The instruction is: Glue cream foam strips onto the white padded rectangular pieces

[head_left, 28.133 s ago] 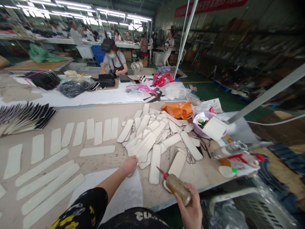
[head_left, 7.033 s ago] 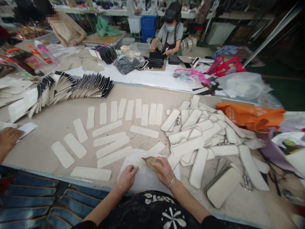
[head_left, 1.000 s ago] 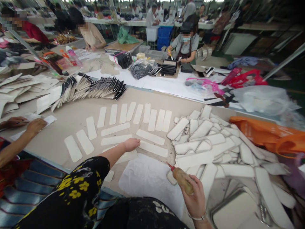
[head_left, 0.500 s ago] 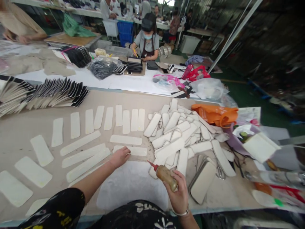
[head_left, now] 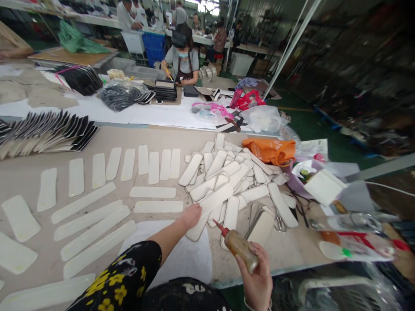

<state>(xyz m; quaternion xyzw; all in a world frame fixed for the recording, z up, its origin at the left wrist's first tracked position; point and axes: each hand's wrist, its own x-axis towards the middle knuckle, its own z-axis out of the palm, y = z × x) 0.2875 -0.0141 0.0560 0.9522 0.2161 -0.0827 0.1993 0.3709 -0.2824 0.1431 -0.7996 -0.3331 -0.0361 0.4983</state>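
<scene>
Left hand (head_left: 192, 216), grip unclear, shifts from two laid strips (head_left: 152, 192) onto one pile strip (head_left: 214, 199); right hand (head_left: 257, 280) clasps one glue bottle (head_left: 240, 248).

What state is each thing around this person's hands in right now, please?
glue bottle, tilted, red nozzle up-left, gripped by right hand.
long white piece, at pile's edge, touched by left hand.
pile of white pieces, heaped, overlapping.
white strips, laid flat, apart, in rows.
orange bag, crumpled, lying down.

glue bottle (head_left: 238, 246): base hidden in right hand (head_left: 257, 280) | wrist: cut by bottom edge | shelving (head_left: 356, 65): blurred
</scene>
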